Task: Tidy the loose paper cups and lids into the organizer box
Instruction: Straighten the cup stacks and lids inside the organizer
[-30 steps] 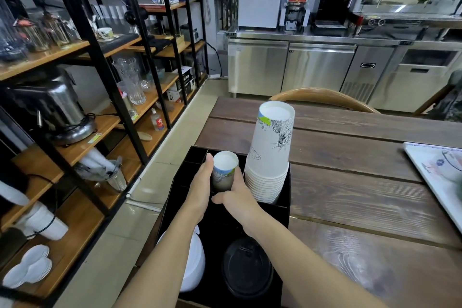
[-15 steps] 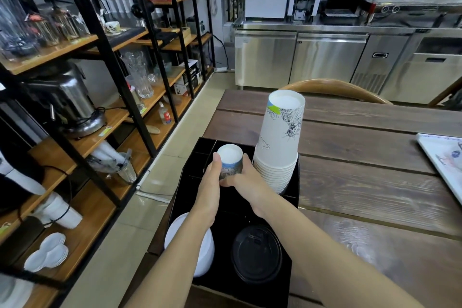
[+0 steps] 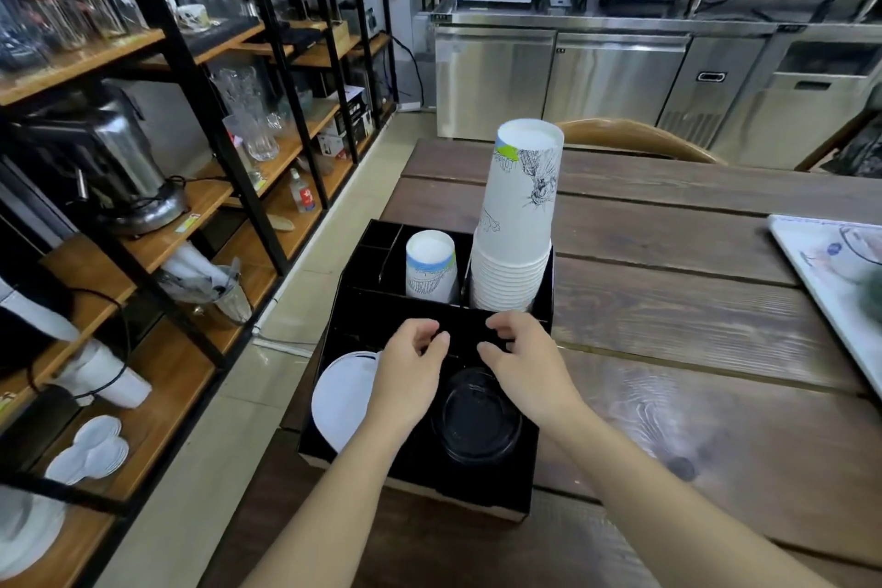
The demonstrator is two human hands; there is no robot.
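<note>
I have both hands low in the middle of the frame, over the black organizer box (image 3: pixel 534 482) that sits at the left end of the wooden table (image 3: pixel 692 291). My left hand (image 3: pixel 410 372) is loosely curled with the fingers apart and nothing in it; my right hand (image 3: pixel 525 368) is the same, empty, fingertips bent toward the divider wall in front of them. Neither hand touches a cup.

Just above my hands, the small paper cup (image 3: pixel 429 267) stands upside down in a rear compartment, and right beside it, to the right, the tall stack of paper cups (image 3: pixel 518 224) stands upside down in its own compartment and rises well above the box rim. Below my hands, the white lids (image 3: pixel 343 396) lie in the front left compartment and the black lids (image 3: pixel 477 420) in the front right one.

I judge the tidying nearly complete: I see no loose cup or lid on the visible table. The only other thing there is a white printed board (image 3: pixel 830 282) at the right edge. The narrow slots at the box's upper left look empty, though they are too dark to be sure.
</note>
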